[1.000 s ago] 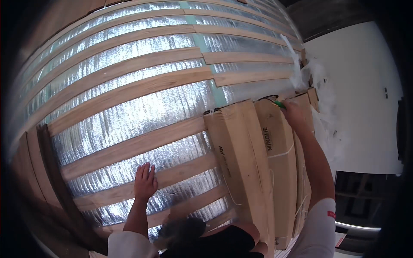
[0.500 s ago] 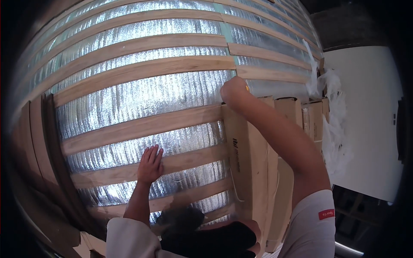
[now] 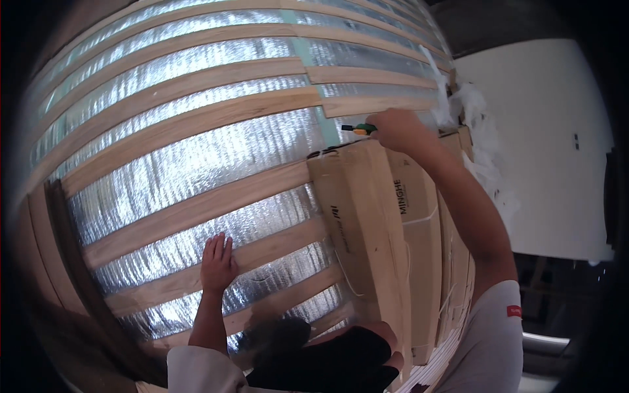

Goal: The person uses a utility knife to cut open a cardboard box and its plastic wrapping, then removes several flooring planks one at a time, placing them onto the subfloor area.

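Observation:
My left hand [image 3: 218, 262] lies flat with its fingers stretched out, across a pale wooden slat [image 3: 278, 241] and onto the silver foil sheet [image 3: 177, 229] beside it. Further off, my right hand [image 3: 397, 129] is closed round a small green, orange and black hand tool [image 3: 358, 128]. Its black end sticks out to the left; the rest is covered by my fingers, so its exact kind does not show. This hand is above the far end of the long cardboard cartons [image 3: 354, 216]; whether it touches them I cannot tell.
More slats [image 3: 196, 118] run in rows over the foil. Brown boards [image 3: 56, 242] stand along the left. Crumpled clear plastic film [image 3: 477, 111] hangs beyond the cartons, before a large white panel [image 3: 524, 150] at the right. White strapping [image 3: 419, 219] crosses a carton.
My right hand has shifted right, over the cartons, and the tool in it now shows. The whole view has swung slightly. My left hand stays on the slat.

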`<state>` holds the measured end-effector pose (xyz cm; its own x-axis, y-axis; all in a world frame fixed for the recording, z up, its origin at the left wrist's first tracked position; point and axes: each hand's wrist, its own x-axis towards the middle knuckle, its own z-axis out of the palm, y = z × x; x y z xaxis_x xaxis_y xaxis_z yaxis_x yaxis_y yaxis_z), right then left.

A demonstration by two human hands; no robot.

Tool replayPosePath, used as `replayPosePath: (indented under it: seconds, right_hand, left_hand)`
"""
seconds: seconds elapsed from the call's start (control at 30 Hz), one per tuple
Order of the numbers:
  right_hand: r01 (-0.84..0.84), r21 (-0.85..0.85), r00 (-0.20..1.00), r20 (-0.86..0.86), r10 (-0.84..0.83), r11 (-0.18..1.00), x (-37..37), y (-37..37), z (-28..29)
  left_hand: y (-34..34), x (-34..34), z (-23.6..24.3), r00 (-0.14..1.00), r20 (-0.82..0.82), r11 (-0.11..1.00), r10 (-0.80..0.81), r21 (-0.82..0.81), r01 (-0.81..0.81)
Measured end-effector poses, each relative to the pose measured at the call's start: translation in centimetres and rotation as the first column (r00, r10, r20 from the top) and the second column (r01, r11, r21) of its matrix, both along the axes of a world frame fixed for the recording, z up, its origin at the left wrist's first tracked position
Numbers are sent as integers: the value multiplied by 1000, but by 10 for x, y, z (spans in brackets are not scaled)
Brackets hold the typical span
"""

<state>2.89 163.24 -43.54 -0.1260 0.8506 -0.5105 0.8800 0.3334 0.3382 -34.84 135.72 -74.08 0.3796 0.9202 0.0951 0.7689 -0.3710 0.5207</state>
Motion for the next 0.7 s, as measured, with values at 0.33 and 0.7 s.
replayPosePath:
  seconds: [0.33, 0.7]
  right_hand:
    - [479, 68, 809, -422, -409, 875, 85, -91, -49]
    - [463, -29, 831, -333, -445, 886, 149, -417, -17]
  left_hand:
    - [-7, 3, -10, 1000, 16, 996, 9, 93, -11]
    - [-16, 8, -56, 996, -73, 974, -50, 219, 65]
